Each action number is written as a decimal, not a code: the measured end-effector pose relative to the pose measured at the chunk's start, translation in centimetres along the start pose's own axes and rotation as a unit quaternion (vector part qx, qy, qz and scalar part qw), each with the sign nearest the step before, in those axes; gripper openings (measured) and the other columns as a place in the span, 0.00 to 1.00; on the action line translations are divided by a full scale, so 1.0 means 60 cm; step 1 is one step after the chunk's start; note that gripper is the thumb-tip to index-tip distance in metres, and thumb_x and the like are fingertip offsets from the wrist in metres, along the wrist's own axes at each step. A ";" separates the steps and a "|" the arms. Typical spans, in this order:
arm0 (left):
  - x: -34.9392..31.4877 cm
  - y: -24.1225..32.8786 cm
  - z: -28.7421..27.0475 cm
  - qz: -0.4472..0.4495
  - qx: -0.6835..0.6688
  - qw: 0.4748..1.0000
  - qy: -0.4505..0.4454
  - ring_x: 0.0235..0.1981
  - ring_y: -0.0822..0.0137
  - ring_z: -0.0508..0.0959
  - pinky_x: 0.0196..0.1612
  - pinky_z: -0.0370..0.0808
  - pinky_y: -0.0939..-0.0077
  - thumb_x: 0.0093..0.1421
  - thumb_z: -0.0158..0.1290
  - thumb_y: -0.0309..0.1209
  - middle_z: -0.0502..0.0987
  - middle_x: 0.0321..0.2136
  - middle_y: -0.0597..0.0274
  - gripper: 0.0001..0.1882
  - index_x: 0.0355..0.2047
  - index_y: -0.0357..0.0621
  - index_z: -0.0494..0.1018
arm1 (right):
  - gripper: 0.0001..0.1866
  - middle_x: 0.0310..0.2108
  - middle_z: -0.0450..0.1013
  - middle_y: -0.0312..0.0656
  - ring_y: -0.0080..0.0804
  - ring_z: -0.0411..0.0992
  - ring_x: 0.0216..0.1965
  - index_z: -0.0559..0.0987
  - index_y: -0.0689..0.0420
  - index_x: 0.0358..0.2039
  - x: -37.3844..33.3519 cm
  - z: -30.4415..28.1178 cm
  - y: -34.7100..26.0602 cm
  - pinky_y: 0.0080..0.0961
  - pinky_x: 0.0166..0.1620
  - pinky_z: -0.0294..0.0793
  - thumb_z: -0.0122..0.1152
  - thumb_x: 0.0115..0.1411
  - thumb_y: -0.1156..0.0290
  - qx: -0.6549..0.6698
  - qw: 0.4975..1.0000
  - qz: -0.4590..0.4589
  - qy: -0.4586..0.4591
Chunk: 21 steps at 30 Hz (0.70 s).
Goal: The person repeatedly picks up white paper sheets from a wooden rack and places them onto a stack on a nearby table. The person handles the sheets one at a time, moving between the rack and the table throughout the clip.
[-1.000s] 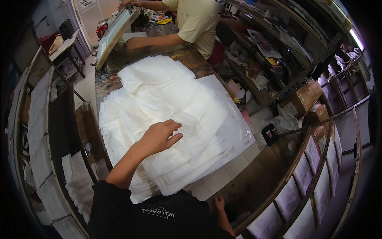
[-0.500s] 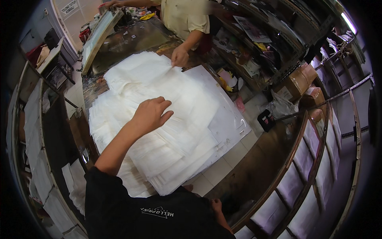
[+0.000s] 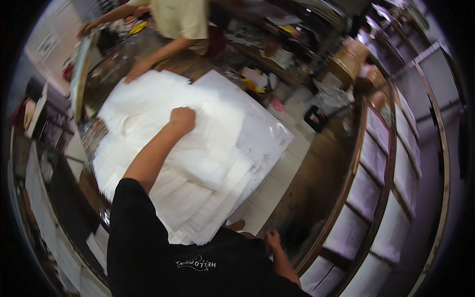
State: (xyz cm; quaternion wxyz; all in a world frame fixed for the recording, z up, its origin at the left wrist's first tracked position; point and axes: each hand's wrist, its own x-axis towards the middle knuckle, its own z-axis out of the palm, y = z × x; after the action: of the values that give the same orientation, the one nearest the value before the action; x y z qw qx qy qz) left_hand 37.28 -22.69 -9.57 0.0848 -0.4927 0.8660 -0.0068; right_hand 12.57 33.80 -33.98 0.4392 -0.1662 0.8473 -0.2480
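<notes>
My left hand (image 3: 183, 120) is closed in a fist over a broad, fanned-out pile of thin white sheets (image 3: 198, 163), knuckles up. Its fingertips are hidden, so whether a sheet is caught in them does not show. Low by my body, off the pile's near right side, is my right hand (image 3: 272, 239), its fingers curled and nothing visible in them. Across the pile, a co-worker in a pale yellow shirt lays one hand (image 3: 138, 68) at the far left edge of the sheets. The co-worker's other hand (image 3: 86, 28) is at the top of a tilted framed panel (image 3: 81, 81).
Under the pile, a glossy white board (image 3: 264, 121) juts out to the right. Racks with pale panels (image 3: 349, 230) curve along the right, and another rack (image 3: 43, 198) stands at left. Cardboard boxes (image 3: 349, 62) and a black container (image 3: 315, 119) are at the far right.
My left hand has gone from open fingers to a fist. The co-worker's near hand has moved left along the pile's far edge. The whole view has shifted, blurring the edges.
</notes>
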 end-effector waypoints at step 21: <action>-0.365 0.465 -0.054 0.449 -0.248 0.859 -0.009 0.23 0.46 0.78 0.29 0.75 0.54 0.58 0.53 0.28 0.77 0.23 0.51 0.03 0.30 0.43 0.71 | 0.23 0.39 0.74 0.49 0.42 0.75 0.38 0.69 0.57 0.58 -0.272 -0.168 -0.354 0.36 0.44 0.73 0.55 0.66 0.61 0.108 0.930 -0.340 0.092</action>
State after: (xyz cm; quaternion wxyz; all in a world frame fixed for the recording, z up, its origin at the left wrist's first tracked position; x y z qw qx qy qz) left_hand 23.95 10.14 -5.94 -0.0383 -0.0555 0.9656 0.2513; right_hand 14.75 27.25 -6.18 0.2642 -0.3721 0.7449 -0.4866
